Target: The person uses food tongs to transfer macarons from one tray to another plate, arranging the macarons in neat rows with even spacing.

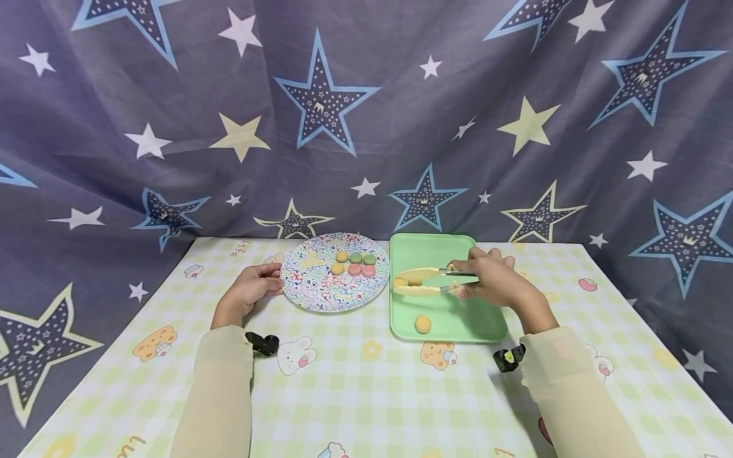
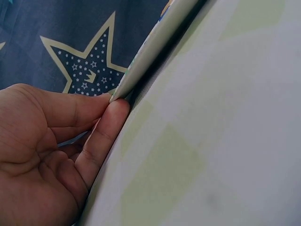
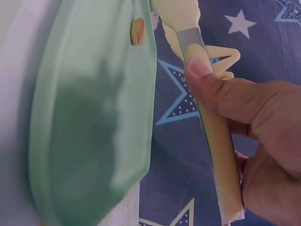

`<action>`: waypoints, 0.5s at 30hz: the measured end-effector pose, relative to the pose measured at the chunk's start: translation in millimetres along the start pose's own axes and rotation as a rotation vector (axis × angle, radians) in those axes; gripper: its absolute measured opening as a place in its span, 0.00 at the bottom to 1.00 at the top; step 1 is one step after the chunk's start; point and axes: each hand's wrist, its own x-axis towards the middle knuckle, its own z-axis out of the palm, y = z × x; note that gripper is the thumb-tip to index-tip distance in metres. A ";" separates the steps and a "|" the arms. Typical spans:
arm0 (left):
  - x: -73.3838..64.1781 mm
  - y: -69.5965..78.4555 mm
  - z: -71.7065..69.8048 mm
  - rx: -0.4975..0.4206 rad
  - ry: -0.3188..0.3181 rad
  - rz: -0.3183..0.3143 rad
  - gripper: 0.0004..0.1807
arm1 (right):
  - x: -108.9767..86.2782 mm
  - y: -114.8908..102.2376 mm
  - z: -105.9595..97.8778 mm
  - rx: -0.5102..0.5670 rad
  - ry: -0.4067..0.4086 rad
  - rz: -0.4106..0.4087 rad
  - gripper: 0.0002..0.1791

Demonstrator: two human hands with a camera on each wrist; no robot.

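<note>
My left hand (image 1: 250, 289) pinches the left rim of a round, colour-speckled plate (image 1: 309, 292) between thumb and fingers; the left wrist view shows the plate's edge (image 2: 150, 52) in that pinch. On the plate sit small macarons: two yellow, two green (image 1: 356, 258) and two pink (image 1: 361, 271). My right hand (image 1: 491, 278) grips pale yellow tongs with metal arms (image 1: 420, 291) above a light green tray (image 1: 458, 324). Between the spread tong tips, yellow macarons (image 1: 414, 281) show over the tray's left side. Another yellow macaron (image 1: 422, 324) lies near the tray's front edge.
The plate and tray stand side by side at the back of a table with a checked, cartoon-printed cloth (image 1: 343, 394). Behind them hangs a dark curtain with stars (image 1: 372, 127). A black strap (image 1: 262, 343) is on the left wrist, another (image 1: 508, 358) on the right.
</note>
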 end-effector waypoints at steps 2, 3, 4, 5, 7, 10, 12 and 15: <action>-0.3 0.0 0.0 -0.002 0.001 0.000 0.35 | 3.3 -3.5 1.9 -0.004 -0.001 -0.001 0.36; -0.4 -0.1 0.0 -0.003 0.001 -0.001 0.35 | 4.9 -5.2 2.8 -0.004 0.000 0.001 0.35; -0.5 -0.2 0.1 -0.004 0.002 -0.001 0.35 | 6.6 -6.7 3.8 -0.007 0.002 -0.001 0.35; -0.4 -0.2 0.2 -0.003 0.002 0.000 0.35 | 8.1 -8.4 4.7 -0.008 0.003 -0.004 0.36; -0.1 -0.6 0.2 -0.002 0.003 0.000 0.35 | 11.3 -11.1 6.8 -0.008 0.008 -0.008 0.36; 0.4 -1.2 0.3 -0.004 0.004 0.000 0.35 | 16.1 -15.4 9.8 -0.008 0.010 -0.009 0.35; 0.7 -1.3 0.1 -0.004 0.003 0.000 0.35 | 19.1 -18.0 11.8 -0.006 0.012 -0.008 0.35; 1.3 -1.2 -0.7 -0.012 0.002 -0.006 0.35 | 23.4 -22.7 14.0 -0.006 0.012 -0.008 0.35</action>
